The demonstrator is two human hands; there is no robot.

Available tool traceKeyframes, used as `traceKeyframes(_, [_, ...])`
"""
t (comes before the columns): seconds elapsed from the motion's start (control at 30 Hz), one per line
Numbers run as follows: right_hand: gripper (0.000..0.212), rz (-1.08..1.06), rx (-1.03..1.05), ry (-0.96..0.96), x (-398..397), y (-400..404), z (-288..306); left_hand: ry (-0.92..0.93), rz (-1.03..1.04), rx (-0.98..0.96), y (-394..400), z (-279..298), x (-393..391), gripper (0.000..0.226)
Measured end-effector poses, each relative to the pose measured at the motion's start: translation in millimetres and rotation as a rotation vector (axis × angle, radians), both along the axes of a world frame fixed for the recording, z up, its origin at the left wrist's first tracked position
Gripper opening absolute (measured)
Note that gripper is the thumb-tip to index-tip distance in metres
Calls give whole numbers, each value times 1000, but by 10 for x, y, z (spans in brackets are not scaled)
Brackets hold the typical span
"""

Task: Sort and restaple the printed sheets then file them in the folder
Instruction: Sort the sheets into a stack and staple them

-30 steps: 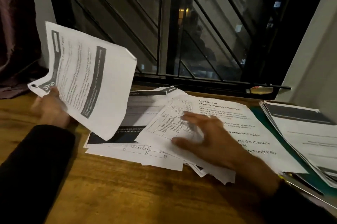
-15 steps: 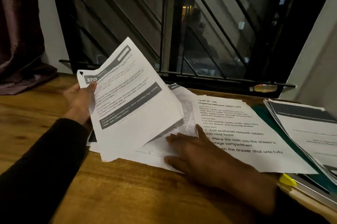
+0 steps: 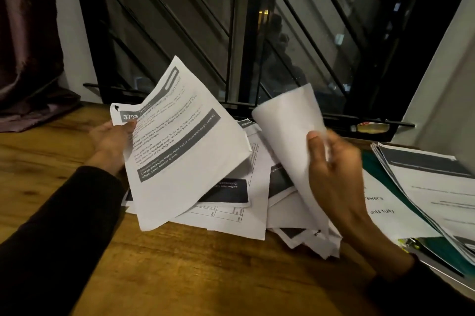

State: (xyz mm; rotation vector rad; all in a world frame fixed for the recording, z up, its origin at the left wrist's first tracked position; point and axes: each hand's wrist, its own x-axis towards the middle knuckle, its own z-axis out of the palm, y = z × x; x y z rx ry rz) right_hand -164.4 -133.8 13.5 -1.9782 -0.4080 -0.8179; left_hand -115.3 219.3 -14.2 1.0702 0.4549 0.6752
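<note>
Sorting stage — left hand [image 3: 111,139] holds sheet "3793" [image 3: 180,146], right hand [image 3: 334,164] lifts a curled sheet [image 3: 288,135] off the loose pile [image 3: 231,215]; stapling and the green folder [image 3: 380,171] await.

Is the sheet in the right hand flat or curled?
Curled: the right hand lifts the sheet, bowed with its blank back showing.

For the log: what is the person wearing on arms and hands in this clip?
Both arms are in long black sleeves reaching to the wrists, plain with no visible markings. The left hand and right hand are bare: no gloves, and no rings or watch that can be made out, though the right hand is motion-blurred.
</note>
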Motion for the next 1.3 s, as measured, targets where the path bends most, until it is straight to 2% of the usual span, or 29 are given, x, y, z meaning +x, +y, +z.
traceKeyframes(0.1, [35,-5,-91,-374,-107,16,85,68,10,143,-128,52,24,15])
traceKeyframes(0.17, [36,157,-232,-437,-208,98,42,56,-24,236,-220,55,70,20])
traceKeyframes(0.23, [38,312,-413,-354,-281,203,-81,42,-72,335,-327,53,68,8])
traceKeyframes(0.3, [45,369,-614,-230,-346,298,-208,60,-128,437,-443,41,61,17])
traceKeyframes(0.37, [44,429,-752,-62,-376,346,-280,106,-181,397,-526,54,64,22])
traceKeyframes(0.43, [45,496,-799,83,-351,337,-359,137,-268,302,-512,55,79,32])
traceKeyframes(0.53, [43,553,-784,187,-311,340,-409,77,-442,206,-457,27,99,58])
traceKeyframes(0.67, [48,592,-833,258,-299,332,-451,100,-683,291,-501,53,16,67])
traceKeyframes(0.7, [53,599,-836,264,-310,325,-435,116,-691,335,-523,45,1,61])
traceKeyframes(0.77, [61,616,-822,304,-349,307,-398,105,-566,407,-497,17,21,32])
traceKeyframes(0.83, [65,590,-799,317,-376,284,-365,54,-447,362,-445,11,59,15])
traceKeyframes(0.9, [64,471,-738,259,-324,262,-351,-19,-390,228,-378,31,77,23])
traceKeyframes(0.97, [58,281,-579,206,-207,216,-326,-55,-323,140,-321,71,64,32])
traceKeyframes(1.03, [55,119,-438,225,-86,153,-288,-75,-272,99,-273,79,70,35])
traceKeyframes(1.1, [57,-10,-392,254,-6,84,-270,-55,-215,90,-273,93,66,35])
traceKeyframes(1.17, [62,-56,-333,307,32,31,-259,-34,-191,101,-288,96,67,33])
traceKeyframes(1.3, [64,-8,-149,388,66,10,-235,-30,-209,113,-366,145,25,32])
